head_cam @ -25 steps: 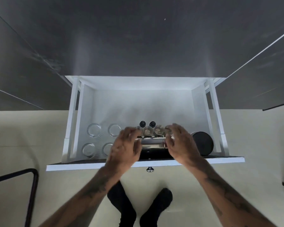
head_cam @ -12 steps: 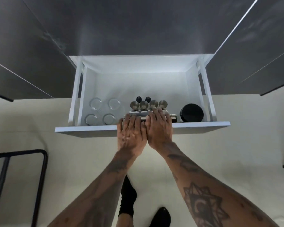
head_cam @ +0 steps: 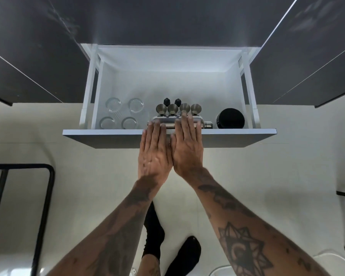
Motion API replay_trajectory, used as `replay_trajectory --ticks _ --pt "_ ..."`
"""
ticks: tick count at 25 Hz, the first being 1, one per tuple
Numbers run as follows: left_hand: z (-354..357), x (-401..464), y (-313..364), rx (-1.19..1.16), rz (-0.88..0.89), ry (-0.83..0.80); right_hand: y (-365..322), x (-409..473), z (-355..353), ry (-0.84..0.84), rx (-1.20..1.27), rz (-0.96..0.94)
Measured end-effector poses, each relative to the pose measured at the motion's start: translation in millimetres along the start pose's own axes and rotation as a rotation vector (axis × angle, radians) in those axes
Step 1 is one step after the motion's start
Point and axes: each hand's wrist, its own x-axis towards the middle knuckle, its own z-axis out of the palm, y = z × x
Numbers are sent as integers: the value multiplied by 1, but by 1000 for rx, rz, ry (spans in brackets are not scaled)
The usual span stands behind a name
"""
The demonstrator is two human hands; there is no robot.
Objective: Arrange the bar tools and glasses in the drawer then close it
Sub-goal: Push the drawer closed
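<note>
The left hand (head_cam: 154, 150) and the right hand (head_cam: 187, 145) lie flat and released, side by side, on the near front panel of the drawer (head_cam: 237, 137) — grasping nothing. Inside stand four glasses (head_cam: 122, 113) at left, metal jiggers (head_cam: 178, 108) in the middle and a black round container (head_cam: 230, 118) at right.

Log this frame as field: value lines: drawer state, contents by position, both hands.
drawer: open, front panel toward the person
glasses: four clear, two-by-two, left end
jiggers: four metal cones in a row, centre
shaker: metal, lying on its side behind the front panel
black round container: right end
left hand: flat, fingers extended over the front panel
right hand: flat beside it, holding nothing
</note>
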Motion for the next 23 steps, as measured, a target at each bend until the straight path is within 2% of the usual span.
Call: replay_trajectory --ticks 6,16,18,20,23 --pt "2 -7 2 19 10 -50 -1 -4 3 -10 -30 -6" --pt "5 82 -16 85 88 -113 5 82 -12 -34 -65 -69" --pt "-3 106 -19 59 141 -91 5 102 -18 -3 -20 -122" --pt "-13 120 -22 15 170 -50 5 115 -22 95 32 -103" --pt "-17 135 -23 14 75 -174 5 132 -23 58 17 -51"
